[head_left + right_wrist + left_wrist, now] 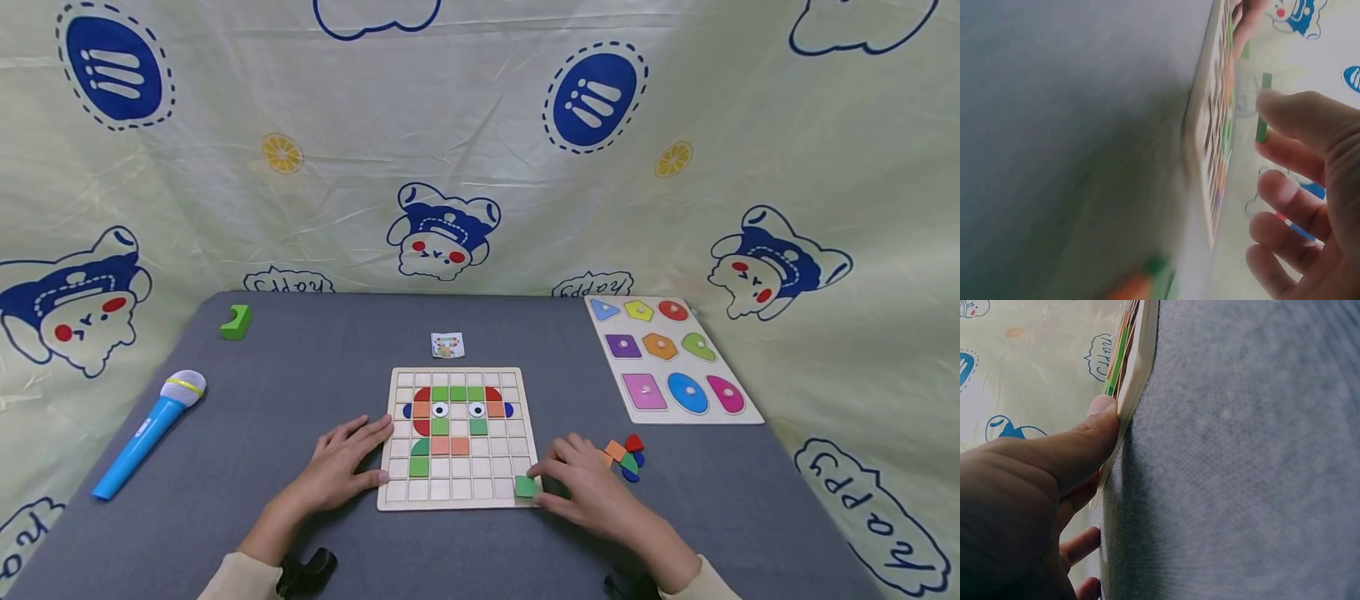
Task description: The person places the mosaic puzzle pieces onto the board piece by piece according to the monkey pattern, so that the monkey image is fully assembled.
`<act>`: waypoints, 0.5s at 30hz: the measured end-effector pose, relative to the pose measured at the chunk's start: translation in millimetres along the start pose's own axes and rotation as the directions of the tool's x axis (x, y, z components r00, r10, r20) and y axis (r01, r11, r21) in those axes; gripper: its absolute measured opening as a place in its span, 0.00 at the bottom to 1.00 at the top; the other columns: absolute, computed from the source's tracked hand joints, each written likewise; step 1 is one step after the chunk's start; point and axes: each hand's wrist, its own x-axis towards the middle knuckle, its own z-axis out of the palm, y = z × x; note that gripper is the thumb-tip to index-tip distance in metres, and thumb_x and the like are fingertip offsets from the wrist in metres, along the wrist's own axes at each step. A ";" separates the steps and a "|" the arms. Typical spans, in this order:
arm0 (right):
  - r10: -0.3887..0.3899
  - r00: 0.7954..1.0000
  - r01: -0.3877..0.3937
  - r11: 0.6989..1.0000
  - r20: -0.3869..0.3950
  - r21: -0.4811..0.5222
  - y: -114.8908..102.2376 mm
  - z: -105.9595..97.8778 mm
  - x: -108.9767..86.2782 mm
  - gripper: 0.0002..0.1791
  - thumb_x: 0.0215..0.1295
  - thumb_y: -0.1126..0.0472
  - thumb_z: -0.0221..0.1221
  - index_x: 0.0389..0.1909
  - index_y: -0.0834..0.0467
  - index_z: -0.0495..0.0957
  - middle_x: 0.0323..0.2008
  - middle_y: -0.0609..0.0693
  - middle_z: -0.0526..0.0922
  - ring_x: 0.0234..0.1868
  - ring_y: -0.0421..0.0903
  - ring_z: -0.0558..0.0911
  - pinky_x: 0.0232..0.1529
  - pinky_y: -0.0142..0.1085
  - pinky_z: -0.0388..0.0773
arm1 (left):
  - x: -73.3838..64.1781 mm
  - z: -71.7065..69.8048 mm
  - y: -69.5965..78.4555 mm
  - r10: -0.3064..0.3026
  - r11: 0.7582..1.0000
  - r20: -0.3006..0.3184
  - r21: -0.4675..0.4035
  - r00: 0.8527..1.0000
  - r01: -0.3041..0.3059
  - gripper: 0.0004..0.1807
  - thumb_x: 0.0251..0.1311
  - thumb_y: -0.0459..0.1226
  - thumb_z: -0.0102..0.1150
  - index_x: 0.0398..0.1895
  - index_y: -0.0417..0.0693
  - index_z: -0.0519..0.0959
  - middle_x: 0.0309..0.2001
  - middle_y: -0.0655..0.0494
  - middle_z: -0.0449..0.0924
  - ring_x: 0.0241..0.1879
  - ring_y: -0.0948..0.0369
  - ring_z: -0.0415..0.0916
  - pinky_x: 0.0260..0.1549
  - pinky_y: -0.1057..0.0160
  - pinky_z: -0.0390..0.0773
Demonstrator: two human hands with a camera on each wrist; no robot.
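A square wooden grid board (453, 493) lies on the table, with red, orange, green and blue pieces and two eye pieces set in its cells. My left hand (333, 467) rests against the board's left side, fingers extended; in the left wrist view the thumb (1105, 415) touches its edge. My right hand (588, 487) pinches a green square tile (525, 487) above the board's near right corner. In the right wrist view, that tile (1262, 128) is edge-on between thumb and index finger, apart from the board. Loose coloured pieces (628, 461) lie just beyond the right hand.
A small picture card (447, 345) lies behind the board. At the right is a white shape puzzle (660, 392) with knobbed pieces. To the left are a blue toy microphone (142, 442) and a green block (236, 322). A printed curtain (480, 100) hangs behind the grey table (315, 358).
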 end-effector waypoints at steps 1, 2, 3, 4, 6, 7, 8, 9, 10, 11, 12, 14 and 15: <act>-0.004 1.000 0.004 1.000 0.001 0.001 -3.4 1.3 4.0 0.13 0.50 0.46 0.68 0.38 0.41 0.83 0.31 0.37 0.70 0.38 0.32 0.60 0.40 0.32 0.60 | -0.1 0.0 0.1 0.001 1.000 0.000 0.001 1.000 -0.001 0.38 0.55 0.45 0.64 0.69 0.49 0.64 0.71 0.54 0.61 0.71 0.44 0.53 0.59 0.35 0.52; -0.010 1.000 0.010 1.000 0.000 0.004 -6.7 2.8 8.1 0.13 0.50 0.47 0.68 0.38 0.41 0.83 0.31 0.38 0.70 0.38 0.32 0.61 0.41 0.32 0.60 | -0.1 0.0 0.1 0.000 1.000 0.001 0.002 1.000 0.000 0.38 0.55 0.45 0.64 0.69 0.49 0.64 0.71 0.54 0.61 0.71 0.44 0.53 0.59 0.35 0.52; -0.021 1.000 0.021 1.000 -0.005 0.008 -10.0 4.3 12.1 0.13 0.51 0.47 0.68 0.38 0.42 0.83 0.31 0.38 0.70 0.38 0.32 0.61 0.41 0.32 0.59 | -0.2 0.0 0.2 0.000 1.000 0.000 0.002 1.000 0.000 0.38 0.55 0.45 0.64 0.69 0.48 0.64 0.71 0.54 0.61 0.71 0.44 0.53 0.59 0.35 0.52; -0.034 0.999 0.034 0.999 -0.013 0.011 -13.2 6.0 16.5 0.13 0.51 0.47 0.68 0.38 0.42 0.83 0.31 0.38 0.70 0.37 0.32 0.61 0.41 0.32 0.58 | -0.2 0.0 0.2 0.000 1.000 0.000 0.003 1.000 0.000 0.38 0.55 0.45 0.64 0.69 0.48 0.64 0.71 0.54 0.61 0.71 0.44 0.53 0.59 0.35 0.52; -0.063 0.997 0.063 0.998 -0.037 0.014 -20.1 9.4 25.7 0.12 0.51 0.47 0.68 0.37 0.43 0.83 0.30 0.38 0.70 0.37 0.33 0.61 0.40 0.32 0.57 | -0.2 -0.2 0.3 0.000 1.000 0.001 0.002 1.000 0.000 0.38 0.55 0.45 0.64 0.69 0.48 0.64 0.71 0.54 0.61 0.71 0.44 0.53 0.59 0.35 0.52; -0.079 0.996 0.079 0.997 -0.048 0.009 -23.3 11.2 30.4 0.12 0.51 0.48 0.68 0.37 0.44 0.83 0.30 0.38 0.69 0.37 0.34 0.61 0.40 0.32 0.57 | -0.2 -0.3 0.4 -0.001 1.000 0.001 0.001 1.000 0.001 0.38 0.54 0.45 0.64 0.69 0.48 0.64 0.71 0.54 0.61 0.71 0.44 0.53 0.59 0.35 0.52; -0.091 0.994 0.092 0.996 -0.055 0.005 -26.6 13.0 35.0 0.12 0.51 0.48 0.68 0.37 0.44 0.84 0.30 0.39 0.69 0.36 0.34 0.61 0.40 0.32 0.57 | -0.1 -0.5 0.4 -0.001 1.000 0.001 0.000 1.000 0.001 0.38 0.54 0.45 0.64 0.69 0.48 0.64 0.71 0.54 0.61 0.71 0.44 0.53 0.59 0.35 0.52; -0.104 0.993 0.104 0.995 -0.061 -0.001 -29.9 14.9 39.7 0.11 0.52 0.48 0.68 0.37 0.44 0.84 0.29 0.39 0.69 0.36 0.35 0.61 0.40 0.32 0.57 | 0.0 -0.6 0.4 -0.001 1.000 0.001 0.001 1.000 0.001 0.38 0.54 0.45 0.64 0.69 0.48 0.64 0.71 0.54 0.61 0.71 0.44 0.53 0.59 0.35 0.52; -0.111 0.992 0.111 0.994 -0.063 -0.009 -33.2 16.8 44.1 0.11 0.52 0.48 0.68 0.37 0.44 0.84 0.29 0.39 0.69 0.36 0.35 0.61 0.40 0.32 0.57 | 0.2 -0.7 0.4 -0.001 1.000 0.001 0.001 1.000 0.001 0.38 0.54 0.45 0.64 0.69 0.48 0.64 0.71 0.54 0.61 0.71 0.44 0.53 0.60 0.35 0.52; -0.117 0.991 0.116 0.993 -0.062 -0.018 -36.6 18.6 48.4 0.11 0.52 0.48 0.67 0.37 0.45 0.84 0.29 0.39 0.69 0.36 0.36 0.61 0.40 0.32 0.58 | 0.3 -0.9 0.5 0.000 1.000 0.002 0.001 1.000 0.000 0.38 0.55 0.45 0.64 0.69 0.48 0.64 0.71 0.54 0.61 0.71 0.44 0.53 0.60 0.35 0.52; -0.123 0.991 0.121 0.992 -0.060 -0.028 -39.8 20.4 52.3 0.11 0.52 0.49 0.67 0.37 0.45 0.84 0.29 0.39 0.69 0.36 0.36 0.61 0.40 0.32 0.58 | 0.4 -1.1 0.5 0.000 1.000 0.002 0.002 1.000 0.000 0.38 0.55 0.45 0.64 0.69 0.49 0.64 0.71 0.54 0.61 0.71 0.44 0.53 0.60 0.35 0.52; -0.131 0.990 0.129 0.991 -0.054 -0.044 -45.4 24.4 59.4 0.10 0.53 0.49 0.66 0.37 0.45 0.84 0.30 0.39 0.71 0.35 0.37 0.62 0.39 0.33 0.59 | 0.5 -1.4 0.7 -0.001 1.000 0.003 0.002 1.000 0.001 0.38 0.55 0.45 0.64 0.69 0.49 0.63 0.71 0.53 0.61 0.71 0.44 0.53 0.60 0.35 0.52; -0.139 0.989 0.136 0.989 -0.056 -0.056 -47.8 26.3 62.5 0.10 0.53 0.49 0.66 0.37 0.45 0.84 0.30 0.39 0.71 0.35 0.37 0.62 0.39 0.33 0.60 | 0.5 -1.6 0.8 -0.002 1.000 0.004 0.001 1.000 0.002 0.38 0.55 0.45 0.64 0.69 0.49 0.63 0.71 0.53 0.61 0.71 0.44 0.53 0.60 0.35 0.52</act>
